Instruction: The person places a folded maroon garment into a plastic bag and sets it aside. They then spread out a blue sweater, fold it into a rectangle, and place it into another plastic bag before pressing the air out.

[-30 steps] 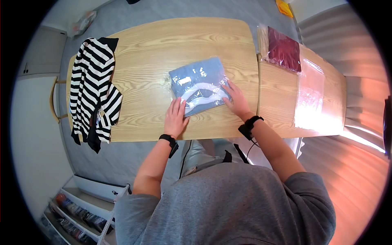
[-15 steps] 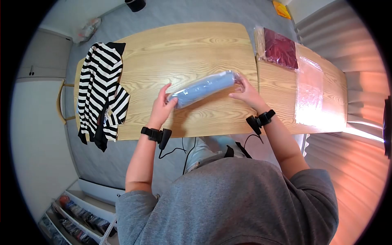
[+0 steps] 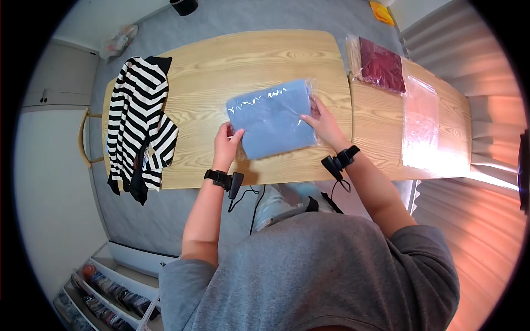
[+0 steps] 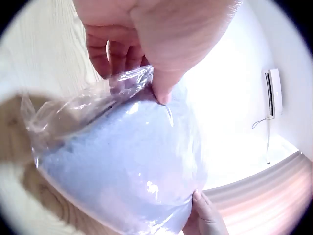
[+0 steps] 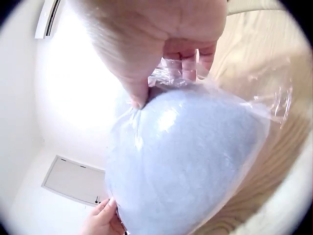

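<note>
A folded light-blue garment in a clear plastic bag [image 3: 273, 121] is held over the wooden table, its plain blue side facing up. My left hand [image 3: 225, 144] pinches its left edge, thumb on top and fingers beneath. At the opposite edge, my right hand [image 3: 324, 122] grips the bag the same way. In the left wrist view the left thumb presses into the crinkled plastic [image 4: 139, 78] at the side. The right wrist view shows the right thumb on the bagged garment [image 5: 186, 142], with the other fingers behind the film.
A black-and-white striped sweater [image 3: 135, 116] lies at the table's left end. On the right-hand table [image 3: 378, 132] are a bagged dark-red garment [image 3: 382, 65] and a clear plastic bag [image 3: 420, 124]. Shelves with packed items [image 3: 113, 292] stand at lower left.
The bagged garment lay on the table with its white-patterned side up. Both hands have lifted it, tipped it on edge and turned it over to the plain blue side.
</note>
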`<state>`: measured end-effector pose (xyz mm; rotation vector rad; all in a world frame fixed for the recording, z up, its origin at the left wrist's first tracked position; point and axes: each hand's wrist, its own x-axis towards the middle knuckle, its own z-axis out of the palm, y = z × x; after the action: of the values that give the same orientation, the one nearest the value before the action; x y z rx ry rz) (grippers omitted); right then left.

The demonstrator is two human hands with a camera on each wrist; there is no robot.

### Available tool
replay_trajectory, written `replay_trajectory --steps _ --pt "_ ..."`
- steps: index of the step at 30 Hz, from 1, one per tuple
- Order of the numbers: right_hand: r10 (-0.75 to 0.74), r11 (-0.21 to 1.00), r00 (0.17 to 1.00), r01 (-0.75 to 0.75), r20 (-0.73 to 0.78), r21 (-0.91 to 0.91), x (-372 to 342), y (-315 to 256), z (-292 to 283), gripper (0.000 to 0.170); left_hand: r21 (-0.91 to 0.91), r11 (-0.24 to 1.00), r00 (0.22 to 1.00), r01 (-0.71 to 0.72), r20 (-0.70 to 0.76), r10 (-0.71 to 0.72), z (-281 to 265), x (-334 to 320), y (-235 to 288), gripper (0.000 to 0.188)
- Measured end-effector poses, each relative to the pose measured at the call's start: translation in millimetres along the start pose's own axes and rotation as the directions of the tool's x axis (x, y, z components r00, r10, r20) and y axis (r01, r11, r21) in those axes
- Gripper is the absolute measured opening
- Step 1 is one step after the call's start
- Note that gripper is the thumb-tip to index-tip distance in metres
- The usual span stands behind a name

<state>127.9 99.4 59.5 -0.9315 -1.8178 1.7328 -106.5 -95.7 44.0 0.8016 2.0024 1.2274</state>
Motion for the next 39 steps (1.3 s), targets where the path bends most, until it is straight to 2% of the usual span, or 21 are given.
replay_trajectory --steps 1,2,4,5,6,7,8,9,10,11,12,13,14,16,18,22,31,39 --pt "0.068 0.998 0.997 -0.067 -0.033 0.012 -7 13 -1 0.057 -0.002 1.0 1.0 0.005 0.001 -0.005 4 -3 -7 0.04" --pt "0.074 0.997 0.997 -0.074 -0.032 0.01 -14 18 2 0.057 0.0 0.998 0.998 0.068 0.021 -0.067 10 -6 -18 0.038" --pt "0.216 0.924 0.952 -0.272 -0.218 -0.27 -23 31 7 0.056 0.001 0.99 0.989 0.139 0.041 -0.139 20 -11 -33 0.037" --pt "0.225 0.921 0.95 -0.279 -0.215 -0.27 -25 48 9 0.056 0.112 0.981 0.986 0.161 0.033 -0.166 27 -12 -35 0.038" --pt "0.216 0.919 0.933 -0.294 -0.287 -0.264 -28 66 14 0.054 0.223 0.957 0.981 0.183 0.027 -0.194 32 -14 -38 0.04" --pt "0.208 0.916 0.909 -0.311 -0.36 -0.255 -32 68 20 0.053 0.227 0.937 0.962 0.264 0.008 -0.273 34 -12 -36 0.046" --pt "0.218 0.913 0.906 -0.321 -0.363 -0.253 -35 69 22 0.053 0.23 0.935 0.96 0.269 0.015 -0.28 39 -16 -33 0.046" --pt "-0.047 0.822 0.908 -0.201 -0.416 -0.532 -38 68 23 0.051 0.409 0.908 0.977 0.091 -0.213 -0.002 46 -20 -30 0.047" --pt "-0.31 0.631 0.873 -0.108 -0.377 -0.768 -41 59 27 0.049 0.603 0.797 0.878 -0.032 -0.364 0.31 51 -26 -17 0.048" --pt "-0.304 0.631 0.876 -0.11 -0.375 -0.768 -44 45 32 0.049 0.562 0.821 0.926 -0.094 -0.253 0.279 51 -32 -2 0.051" --pt "-0.3 0.576 0.938 0.03 -0.176 -0.817 -48 29 38 0.049 0.564 0.821 0.928 -0.087 -0.253 0.272 54 -33 7 0.051" --pt "-0.283 0.523 0.959 0.18 0.029 -0.833 -49 21 44 0.049 0.659 0.708 0.933 -0.252 -0.029 0.359 58 -32 14 0.049" --pt "-0.283 0.524 0.959 0.18 0.03 -0.832 -45 22 49 0.049 0.702 0.572 0.889 -0.424 0.202 0.411 64 -28 18 0.048" --pt "-0.272 0.367 0.928 0.344 0.254 -0.864 -34 23 55 0.048 0.686 0.559 0.871 -0.465 0.245 0.425 79 -15 15 0.05" --pt "-0.253 0.339 0.924 0.363 0.287 -0.868 -20 25 54 0.049 0.703 0.464 0.828 -0.539 0.342 0.444 87 -2 18 0.053" --pt "-0.227 0.286 0.913 0.396 0.34 -0.873 -7 35 51 0.05 0.728 0.47 0.859 -0.499 0.346 0.376 94 12 11 0.058" --pt "-0.185 0.332 0.927 0.371 0.326 -0.867 0 46 53 0.052 0.756 0.462 0.886 -0.464 0.393 0.248 97 21 4 0.063" --pt "-0.205 0.373 0.927 0.37 0.314 -0.851 4 54 56 0.048 0.727 0.502 0.883 -0.469 0.406 0.237 97 25 -4 0.067"
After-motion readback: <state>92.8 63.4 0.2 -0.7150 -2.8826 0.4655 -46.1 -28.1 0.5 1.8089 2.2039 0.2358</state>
